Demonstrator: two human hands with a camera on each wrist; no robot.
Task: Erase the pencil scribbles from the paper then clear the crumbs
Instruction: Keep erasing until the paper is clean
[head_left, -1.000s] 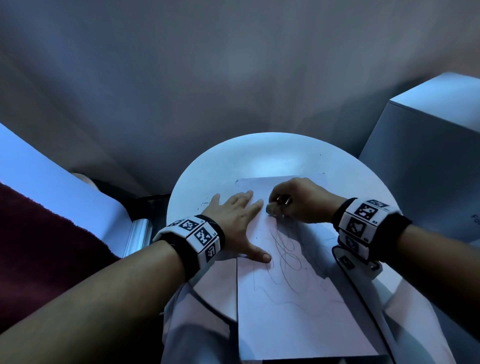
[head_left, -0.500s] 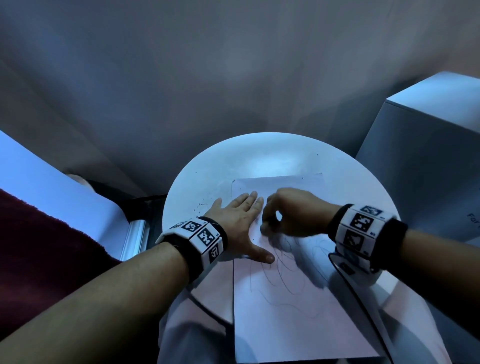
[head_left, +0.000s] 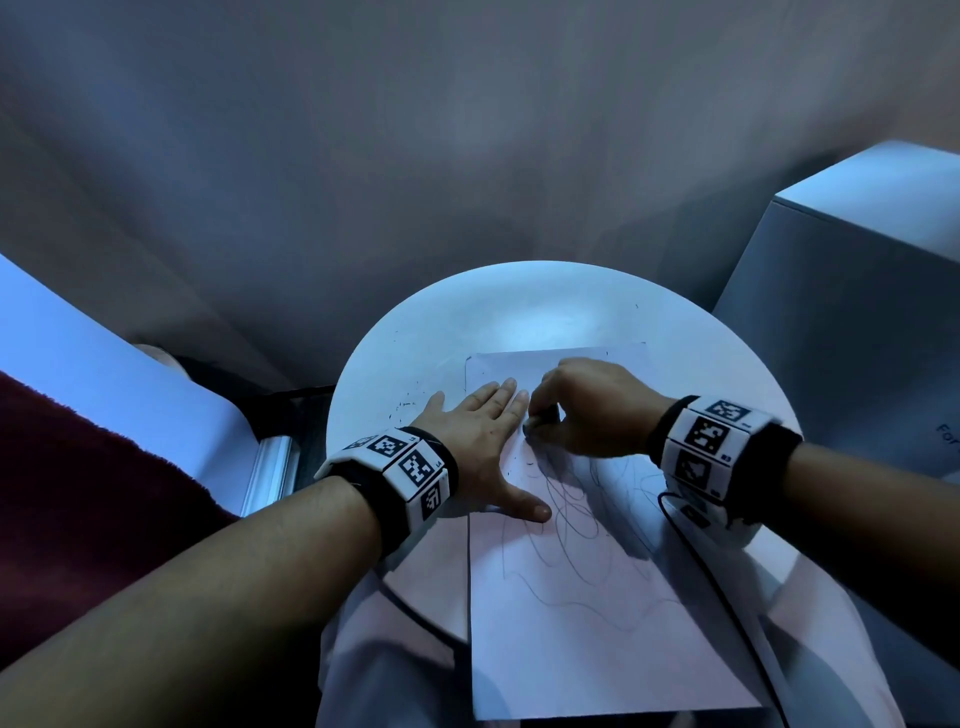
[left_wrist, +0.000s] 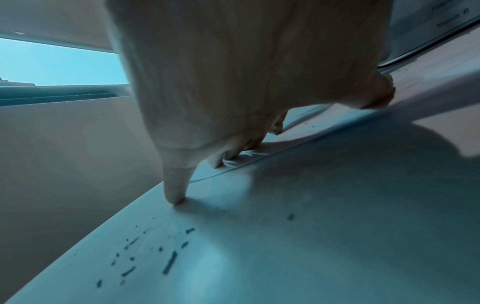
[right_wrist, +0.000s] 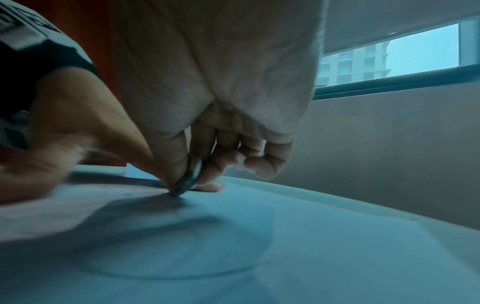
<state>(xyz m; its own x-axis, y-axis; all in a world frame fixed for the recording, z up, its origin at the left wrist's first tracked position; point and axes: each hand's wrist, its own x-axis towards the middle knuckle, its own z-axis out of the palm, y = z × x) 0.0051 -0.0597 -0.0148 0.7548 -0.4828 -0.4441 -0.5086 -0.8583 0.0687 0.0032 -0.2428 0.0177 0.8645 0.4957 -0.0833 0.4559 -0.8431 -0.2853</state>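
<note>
Round white counter (head_left: 415, 332) carries one sheet of paper (head_left: 597, 649), its near end overhanging the counter edge. Pencil scribbles (head_left: 576, 509) cover the sheet's middle portion. Left hand (head_left: 483, 436) lies flat on the paper's left edge, fingers (head_left: 506, 395) straight and close together, thumb splayed toward the scribbles. Right hand (head_left: 587, 410) sits just beside it, fingers (right_wrist: 205, 164) curled, pinching a small dark eraser (right_wrist: 188, 179) whose tip touches the paper. Dark crumbs (left_wrist: 155, 253) lie scattered on the counter left of the sheet.
</note>
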